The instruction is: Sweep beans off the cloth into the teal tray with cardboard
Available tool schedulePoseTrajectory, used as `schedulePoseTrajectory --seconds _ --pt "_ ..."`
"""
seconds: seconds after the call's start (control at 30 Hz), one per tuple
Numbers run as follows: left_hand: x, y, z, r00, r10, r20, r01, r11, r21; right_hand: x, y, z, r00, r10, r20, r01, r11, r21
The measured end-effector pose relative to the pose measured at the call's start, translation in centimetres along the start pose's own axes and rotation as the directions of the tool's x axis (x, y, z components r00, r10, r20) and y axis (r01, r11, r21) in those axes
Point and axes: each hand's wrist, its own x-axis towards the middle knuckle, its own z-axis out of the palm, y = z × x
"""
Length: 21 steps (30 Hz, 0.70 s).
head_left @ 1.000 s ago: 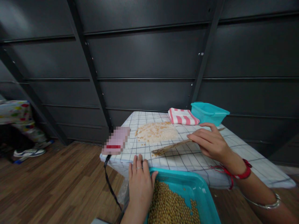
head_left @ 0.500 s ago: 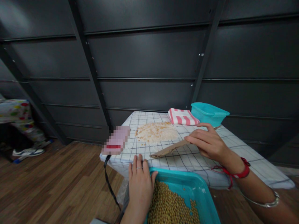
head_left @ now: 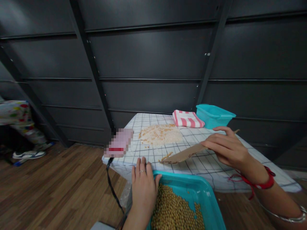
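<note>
My left hand (head_left: 144, 188) lies over the far left corner of a turquoise tray (head_left: 206, 183), its fingers stretched out at the table's front edge and its thumb on the rim. Many soybeans (head_left: 176, 207) fill the tray's left and near part. In my right hand (head_left: 226, 147) is a strip of cardboard (head_left: 184, 154), held by its right end and tilted over the checked cloth. A short row of loose soybeans (head_left: 167, 156) lies along the cardboard's far edge. Behind it spreads a patch of white rice grains (head_left: 160, 134) mixed with yellow beans.
A turquoise basin (head_left: 213, 116) and a folded pink-striped towel (head_left: 188, 118) stand at the table's back right. A blurred-out pink item (head_left: 120, 142) with a black strap (head_left: 110, 182) lies at the left edge. A dark panelled wall (head_left: 148, 57) rises behind; another person's shoe (head_left: 28, 155) shows far left.
My right hand has moved right with the cardboard, and the row of soybeans beside it has come into view. My left hand has stayed at the tray's corner.
</note>
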Motion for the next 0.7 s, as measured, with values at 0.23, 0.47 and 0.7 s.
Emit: schedulePoseTrajectory --seconds 0.23,0.47,0.7 --pt "0.16 -0.02 -0.35 1.000 0.009 0.013 -0.009 1.000 -0.018 0.02 0.19 -0.14 0.998 0.039 -0.051 -0.044 0.993 -0.109" --pt "0.21 0.01 -0.28 1.000 0.017 -0.009 -0.017 1.000 0.013 0.09 0.38 0.48 1.000 -0.019 0.011 0.020 0.991 -0.136" --pt "0.27 -0.04 -0.37 0.999 0.032 -0.017 -0.031 0.999 0.035 -0.73 0.18 0.00 1.000 0.002 0.022 0.000 0.992 -0.123"
